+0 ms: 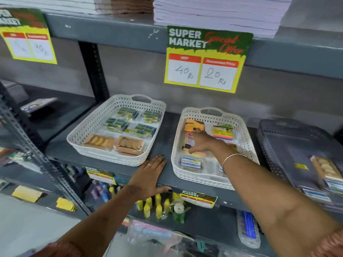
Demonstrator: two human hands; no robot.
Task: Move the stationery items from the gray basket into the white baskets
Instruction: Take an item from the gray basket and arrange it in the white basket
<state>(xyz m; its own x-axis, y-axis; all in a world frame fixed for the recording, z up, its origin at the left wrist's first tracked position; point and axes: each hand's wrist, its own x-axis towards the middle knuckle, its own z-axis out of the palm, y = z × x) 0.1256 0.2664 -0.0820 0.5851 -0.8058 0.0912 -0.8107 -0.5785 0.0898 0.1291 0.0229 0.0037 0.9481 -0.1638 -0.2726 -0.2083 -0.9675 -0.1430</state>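
Two white baskets stand on the grey shelf. The left white basket holds blue-and-yellow packs and tan eraser packs. In the right white basket lie an orange pack, a neon sticky-note pack and blue-labelled boxes. My right hand reaches into this basket, fingers stretched onto the orange pack and thumb by a red-and-yellow pack; whether it grips one is hidden. My left hand lies flat on the shelf edge between the baskets. The gray basket at the right holds a tan pack and blue-labelled boxes.
A price sign hangs from the shelf above, under stacks of paper. A black upright stands behind the left basket. The lower shelf holds yellow bottles, tape and bagged items. A slanted metal strut runs at the left.
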